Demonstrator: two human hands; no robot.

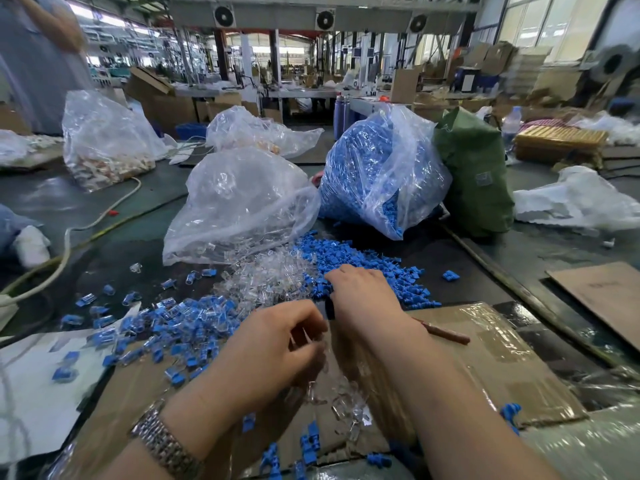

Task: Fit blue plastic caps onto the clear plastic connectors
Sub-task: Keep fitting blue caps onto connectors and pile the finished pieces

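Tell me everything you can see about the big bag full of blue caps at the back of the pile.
The bag of blue caps is a large clear, crinkled plastic sack packed with small blue plastic caps. It stands slumped on the dark work surface, bulging at the middle, its mouth low at the front where caps have spilled into the loose blue cap pile. Its left side presses against the bag of clear connectors; the green bag leans on its right. Neither hand touches it.
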